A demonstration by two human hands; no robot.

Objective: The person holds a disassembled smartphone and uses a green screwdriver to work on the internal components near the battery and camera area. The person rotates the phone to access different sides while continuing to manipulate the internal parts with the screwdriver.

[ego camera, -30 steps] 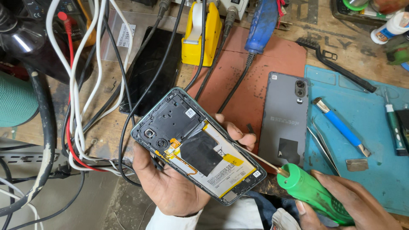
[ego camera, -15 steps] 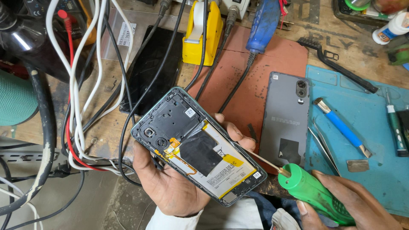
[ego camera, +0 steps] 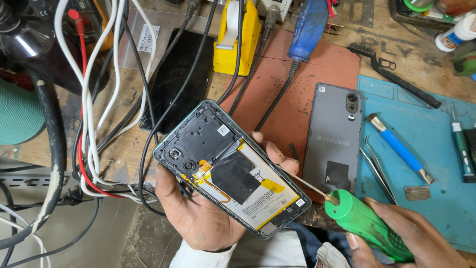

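Note:
My left hand (ego camera: 198, 218) holds an opened smartphone (ego camera: 230, 171) from below, back cover off, with its black frame, white battery and yellow tabs showing. My right hand (ego camera: 406, 238) grips a green-handled screwdriver (ego camera: 367, 223), and its thin metal shaft (ego camera: 307, 184) points at the phone's right edge near my left fingertips. The removed grey back cover (ego camera: 334, 136) lies just to the right of the phone, half on a red-brown mat (ego camera: 307, 84).
A blue work mat (ego camera: 436, 198) at right carries tweezers (ego camera: 378, 168), a blue-handled tool (ego camera: 399, 148) and a metal blade. A black brush (ego camera: 394, 74), yellow tape dispenser (ego camera: 237, 34), another black phone (ego camera: 173, 84) and a tangle of white, black and red cables (ego camera: 94, 124) surround the spot.

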